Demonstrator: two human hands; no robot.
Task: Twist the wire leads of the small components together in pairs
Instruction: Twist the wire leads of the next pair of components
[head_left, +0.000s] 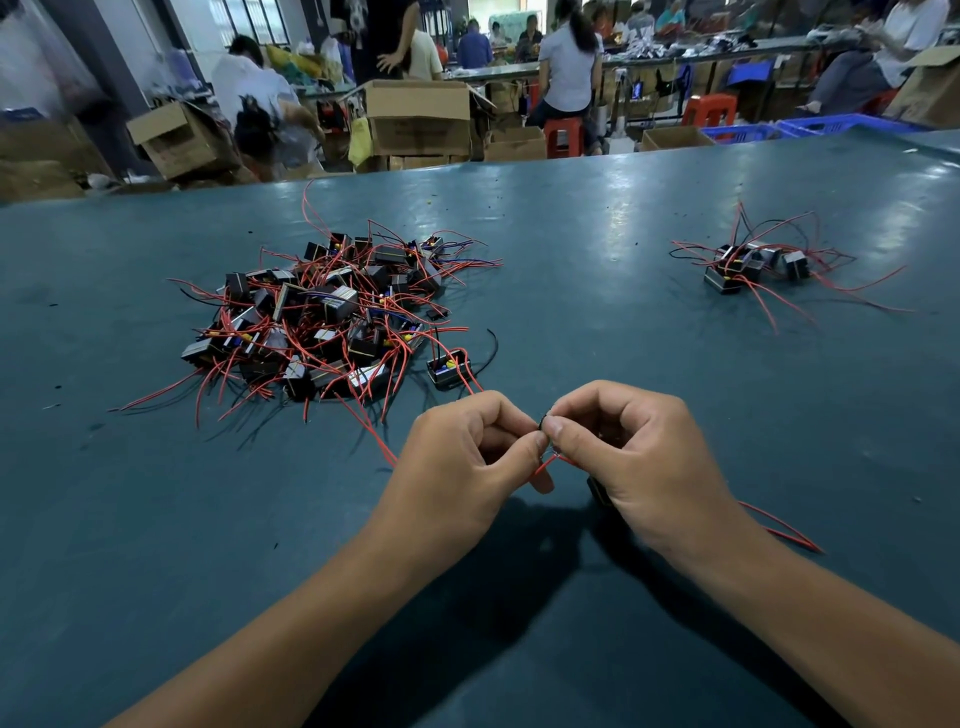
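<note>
My left hand (465, 452) and my right hand (631, 452) meet fingertip to fingertip above the teal table (597, 234), both pinching thin red wire leads (551, 461) between thumb and forefinger. One small black component (448, 368) lies just beyond my left hand, its red lead running to my fingers. Another black component (597, 491) peeks out under my right hand, mostly hidden. A big heap of black components with red leads (332, 312) sits at the left. A small group of components (753, 262) lies at the far right.
A red lead (784, 527) trails right from under my right wrist. Beyond the table's far edge are cardboard boxes (418, 117), red stools (563, 135), blue crates (810, 127) and several seated people at other benches.
</note>
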